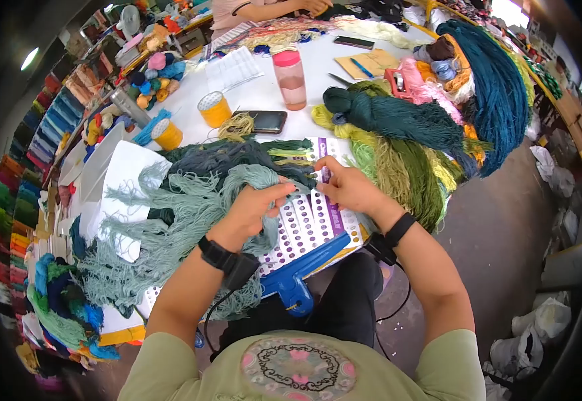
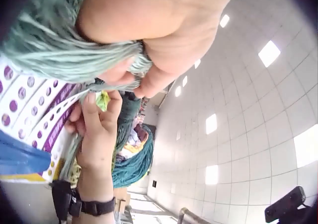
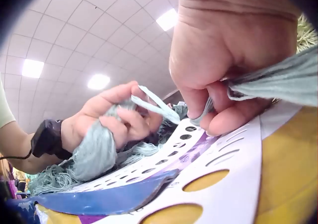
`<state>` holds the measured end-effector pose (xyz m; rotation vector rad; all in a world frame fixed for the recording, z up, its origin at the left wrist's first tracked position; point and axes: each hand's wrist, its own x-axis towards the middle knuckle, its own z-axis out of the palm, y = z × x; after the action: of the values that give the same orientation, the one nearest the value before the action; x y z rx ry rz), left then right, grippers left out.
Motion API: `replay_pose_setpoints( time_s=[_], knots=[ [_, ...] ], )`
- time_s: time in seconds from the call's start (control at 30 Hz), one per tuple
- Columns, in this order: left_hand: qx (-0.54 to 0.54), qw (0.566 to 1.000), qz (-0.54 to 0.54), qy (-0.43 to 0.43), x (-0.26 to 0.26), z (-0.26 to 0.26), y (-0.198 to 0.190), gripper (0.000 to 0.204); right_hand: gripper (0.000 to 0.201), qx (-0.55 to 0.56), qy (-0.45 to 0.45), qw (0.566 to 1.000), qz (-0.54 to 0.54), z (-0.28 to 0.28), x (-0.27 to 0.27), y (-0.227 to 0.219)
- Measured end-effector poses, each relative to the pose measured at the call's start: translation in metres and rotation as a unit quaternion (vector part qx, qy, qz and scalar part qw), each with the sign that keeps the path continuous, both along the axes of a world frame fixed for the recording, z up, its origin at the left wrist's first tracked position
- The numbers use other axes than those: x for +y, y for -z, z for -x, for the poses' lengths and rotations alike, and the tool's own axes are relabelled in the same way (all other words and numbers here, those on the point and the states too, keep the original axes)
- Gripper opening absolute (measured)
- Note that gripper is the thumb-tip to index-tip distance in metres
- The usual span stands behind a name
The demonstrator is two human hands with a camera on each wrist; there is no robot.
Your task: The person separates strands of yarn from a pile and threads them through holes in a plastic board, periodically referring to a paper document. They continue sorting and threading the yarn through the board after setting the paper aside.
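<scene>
Curled round a pale teal yarn hank, my left hand pinches strands between thumb and fingertips. In the right wrist view a light loop runs from the left hand to the end of a white card with holes. My right hand pinches grey-teal strands at that card end; the strands trail across its palm side. The left wrist view shows both hands close together, the right hand beside the yarn. A blue clip lies across the cards near the table edge.
Loose teal yarn covers the table's left part. Dark green hanks lie at the right. Beyond are a phone, a pink-lidded bottle and yellow cones. Another person's arms show across the table.
</scene>
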<state>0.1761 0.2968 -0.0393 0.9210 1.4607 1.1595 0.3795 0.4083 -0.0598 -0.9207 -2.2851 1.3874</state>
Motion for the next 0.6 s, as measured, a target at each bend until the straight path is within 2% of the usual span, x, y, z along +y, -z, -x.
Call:
replay_pose_setpoints(
  time_s=[0.03,0.07,0.1,0.13,0.2,0.23,0.27,0.33,0.4,0.47,0.5,0.57,0.6],
  knots=[
    [-0.142,0.989,0.018,0.033,-0.001,-0.005,-0.007,0.026,0.031,0.001,0.003,1.000,-0.009,0.001,0.001,0.004],
    [-0.281,0.957,0.035,0.065,-0.001,-0.007,-0.010,0.024,0.031,0.001,0.005,1.000,-0.019,0.001,0.002,0.005],
    [-0.335,0.924,0.067,0.170,0.004,-0.002,-0.004,0.022,0.034,-0.006,0.014,1.000,-0.019,0.001,-0.001,0.000],
    [-0.337,0.923,0.063,0.176,0.007,-0.008,-0.002,0.022,0.034,-0.010,0.017,1.000,-0.024,0.001,0.000,0.002],
    [-0.122,0.980,0.082,0.138,0.011,-0.030,-0.006,0.024,0.038,0.019,0.006,0.999,-0.042,0.003,0.000,0.009],
    [-0.015,0.987,0.114,0.111,0.016,-0.037,0.002,0.025,0.045,0.042,0.007,0.998,0.049,0.002,0.001,0.010],
    [-0.018,0.987,0.110,0.115,0.018,-0.040,0.006,0.025,0.045,0.039,0.010,0.998,0.044,0.000,0.004,0.011],
    [0.146,0.969,0.117,0.163,0.021,-0.044,0.009,0.025,0.052,0.065,-0.045,0.989,0.125,-0.002,0.011,0.016],
    [0.149,0.966,0.105,0.181,0.025,-0.034,0.007,0.024,0.052,0.062,-0.067,0.985,0.144,-0.002,0.006,0.006],
    [-0.066,0.975,0.122,0.174,0.025,-0.017,-0.001,0.020,0.050,0.015,-0.050,0.997,0.056,0.000,0.001,0.006],
    [-0.067,0.975,0.122,0.174,0.020,-0.009,-0.003,0.020,0.050,0.014,-0.050,0.997,0.057,-0.001,0.000,0.003],
    [-0.251,0.956,0.078,0.127,0.009,0.011,-0.007,0.025,0.059,-0.023,-0.039,0.999,-0.013,-0.003,-0.001,-0.004],
    [-0.252,0.957,0.079,0.123,0.002,0.022,-0.007,0.025,0.059,-0.023,-0.043,0.999,-0.011,-0.004,-0.001,-0.002]
  ],
)
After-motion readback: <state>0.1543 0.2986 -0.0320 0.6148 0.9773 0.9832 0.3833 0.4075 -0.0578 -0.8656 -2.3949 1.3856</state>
